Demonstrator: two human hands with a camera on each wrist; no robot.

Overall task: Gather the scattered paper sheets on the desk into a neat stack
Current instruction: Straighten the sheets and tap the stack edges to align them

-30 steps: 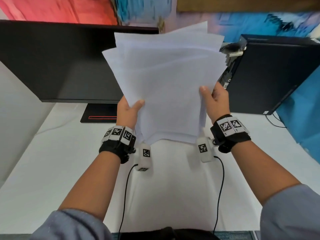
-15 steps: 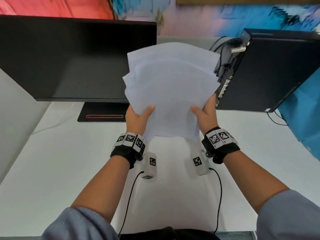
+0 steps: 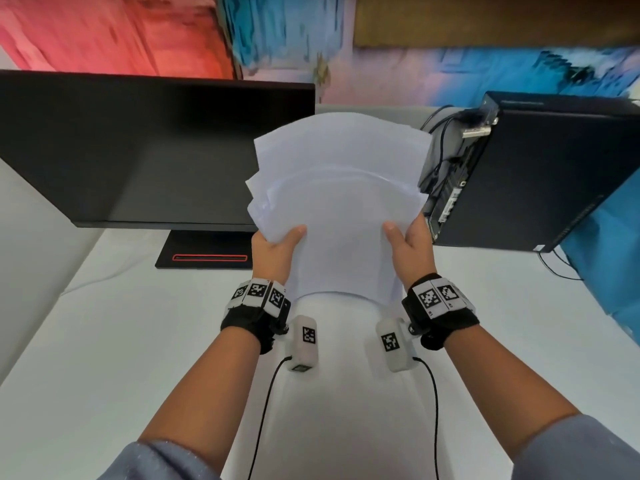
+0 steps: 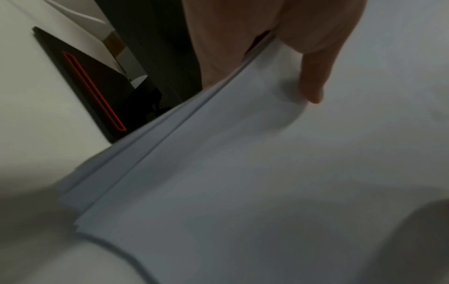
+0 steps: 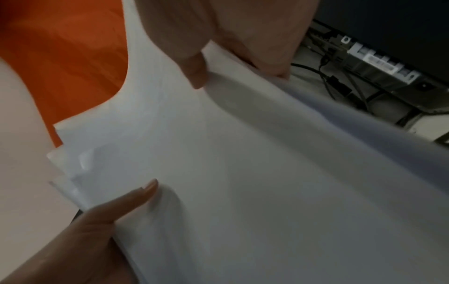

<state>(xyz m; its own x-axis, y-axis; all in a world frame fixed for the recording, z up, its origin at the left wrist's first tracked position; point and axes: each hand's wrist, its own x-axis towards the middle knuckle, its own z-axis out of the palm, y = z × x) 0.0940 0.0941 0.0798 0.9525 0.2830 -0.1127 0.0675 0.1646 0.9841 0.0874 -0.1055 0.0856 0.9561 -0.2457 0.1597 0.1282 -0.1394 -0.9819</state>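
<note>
A loose bundle of white paper sheets (image 3: 341, 206) stands almost upright above the white desk (image 3: 104, 341), its upper edges fanned and uneven. My left hand (image 3: 273, 247) grips the bundle's left edge, thumb on the front face. My right hand (image 3: 408, 242) grips the right edge the same way. In the left wrist view the thumb presses on the paper sheets (image 4: 243, 173), whose staggered edges show. In the right wrist view the paper sheets (image 5: 243, 153) curve between thumb and fingers, and the left hand (image 5: 116, 207) shows at lower left.
A black monitor (image 3: 138, 154) on a stand with a red-lined base (image 3: 207, 254) stands at the back left. A black computer case (image 3: 540, 174) with cables (image 3: 440, 161) sits at the back right, close to the paper's right edge.
Both hands have lowered the bundle and drawn closer together. The sheets are less spread out than a second ago, and their tops have bent away.
</note>
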